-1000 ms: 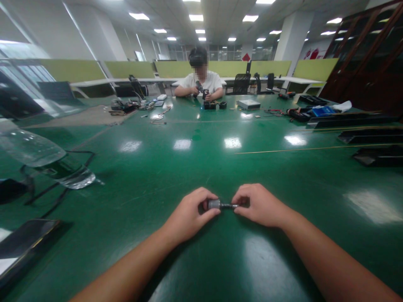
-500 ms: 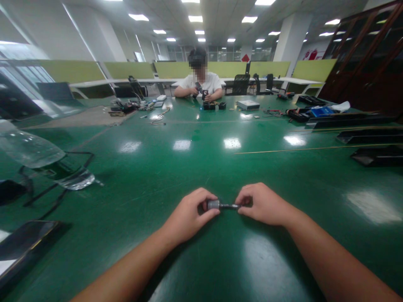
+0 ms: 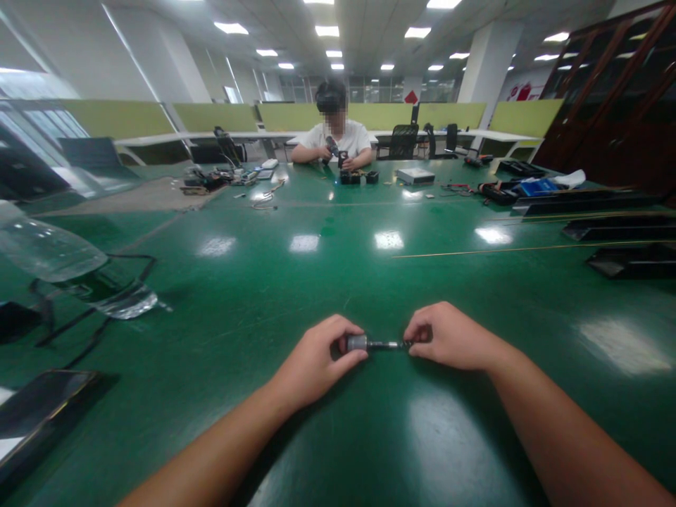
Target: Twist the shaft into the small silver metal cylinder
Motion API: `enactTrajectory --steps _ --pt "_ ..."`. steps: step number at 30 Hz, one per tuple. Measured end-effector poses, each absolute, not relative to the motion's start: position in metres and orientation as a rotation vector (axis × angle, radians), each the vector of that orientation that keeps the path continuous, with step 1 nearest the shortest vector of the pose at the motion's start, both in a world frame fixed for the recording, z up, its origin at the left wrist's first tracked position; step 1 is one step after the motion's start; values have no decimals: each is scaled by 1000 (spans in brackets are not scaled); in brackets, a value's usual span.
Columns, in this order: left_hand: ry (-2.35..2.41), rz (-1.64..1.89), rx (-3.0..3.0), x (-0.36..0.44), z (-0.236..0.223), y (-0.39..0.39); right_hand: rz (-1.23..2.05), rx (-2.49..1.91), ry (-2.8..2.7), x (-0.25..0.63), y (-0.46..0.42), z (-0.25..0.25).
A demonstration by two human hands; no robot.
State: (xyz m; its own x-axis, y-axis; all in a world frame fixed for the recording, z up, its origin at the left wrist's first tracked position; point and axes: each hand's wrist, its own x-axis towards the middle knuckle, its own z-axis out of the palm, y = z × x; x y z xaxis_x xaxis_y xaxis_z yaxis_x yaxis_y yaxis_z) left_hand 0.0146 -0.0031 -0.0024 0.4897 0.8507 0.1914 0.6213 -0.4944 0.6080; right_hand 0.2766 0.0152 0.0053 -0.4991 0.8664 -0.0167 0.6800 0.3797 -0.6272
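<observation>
A grey cylinder with a thin dark shaft lies level just above or on the green table; its exact kind is not clear. My left hand pinches the grey cylinder end between thumb and fingers. The shaft points right, toward my right hand. Thumb and fingertips of that hand are closed around a small dark piece at the shaft's far end. Whether this piece is part of the shaft or separate, I cannot tell.
On the left are a clear plastic bottle lying tilted, a black cable and a phone. Black trays and a thin rod lie to the right. Across the green table a person handles a tool.
My right hand has shifted slightly to the right, so more of the shaft and a small dark piece at its end show. My left hand stays on the grey cylinder.
</observation>
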Motion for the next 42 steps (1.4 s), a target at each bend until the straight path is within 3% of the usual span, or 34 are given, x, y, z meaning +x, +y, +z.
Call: enactTrajectory --steps 11,42 --pt "1160 640 2251 16 -2 -6 767 -1093 -2256 236 7 -12" --pt "1203 673 2272 16 -7 -3 725 -1118 -2213 235 6 -15"
